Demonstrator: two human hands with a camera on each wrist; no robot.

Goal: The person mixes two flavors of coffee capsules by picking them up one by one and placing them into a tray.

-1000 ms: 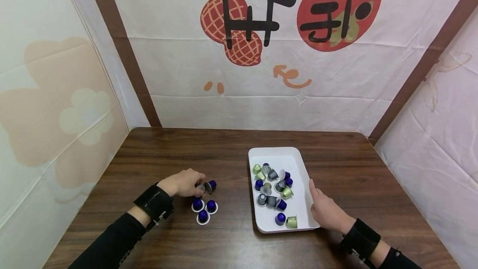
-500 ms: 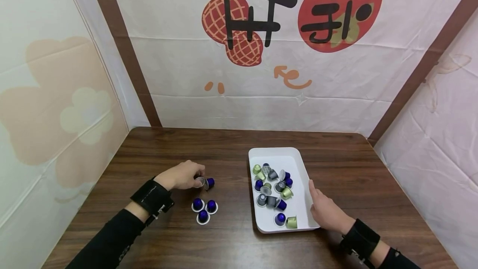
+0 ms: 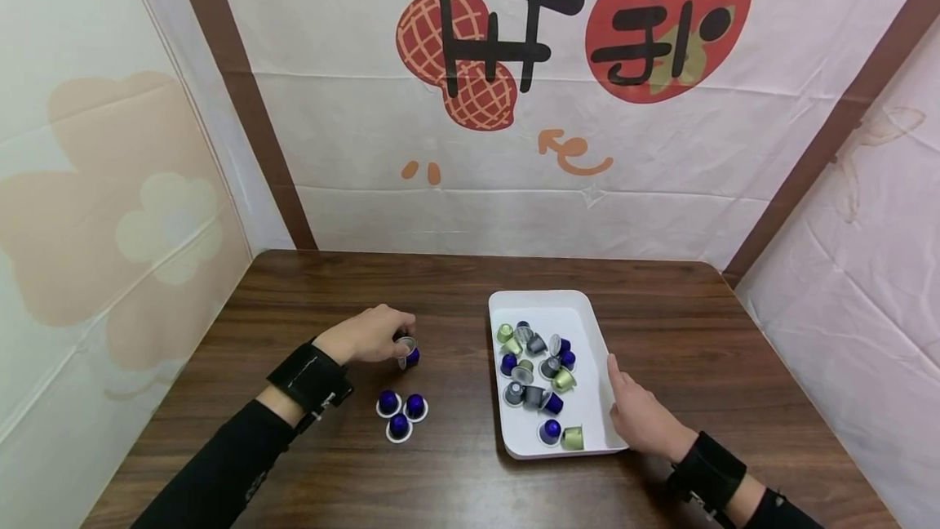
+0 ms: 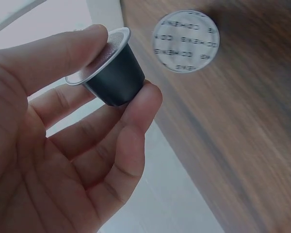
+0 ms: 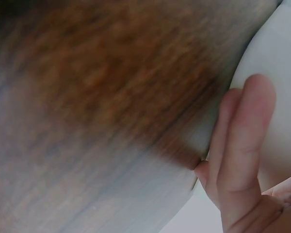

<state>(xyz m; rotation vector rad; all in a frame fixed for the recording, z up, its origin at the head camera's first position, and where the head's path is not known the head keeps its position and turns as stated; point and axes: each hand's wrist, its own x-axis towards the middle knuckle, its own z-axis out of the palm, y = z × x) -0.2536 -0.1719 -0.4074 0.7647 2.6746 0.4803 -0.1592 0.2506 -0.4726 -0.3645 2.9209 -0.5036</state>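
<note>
My left hand (image 3: 370, 335) pinches a dark grey coffee capsule (image 4: 119, 77) between thumb and fingertips, its silvery lid under the thumb. Close by lies a blue coffee capsule (image 3: 414, 357) on its side, its printed lid (image 4: 186, 41) facing the left wrist camera. Nearer to me, three blue capsules (image 3: 399, 425) stand lid-down in a tight cluster. My right hand (image 3: 649, 415) rests against the right edge of the white tray (image 3: 593, 406), its fingers (image 5: 245, 141) straight along the rim. Green, grey and blue capsules (image 3: 562, 380) lie scattered in that tray.
The brown wooden table (image 3: 455, 292) carries everything. Behind it hangs a white printed cloth (image 3: 352, 137), with pale cloth walls at the left and right sides. Bare wood separates the blue cluster from the tray.
My left hand has lifted the grey capsule away from the three blue ones, then moved right, towards the blue capsule lying on its side. The right hand and tray have stayed put.
</note>
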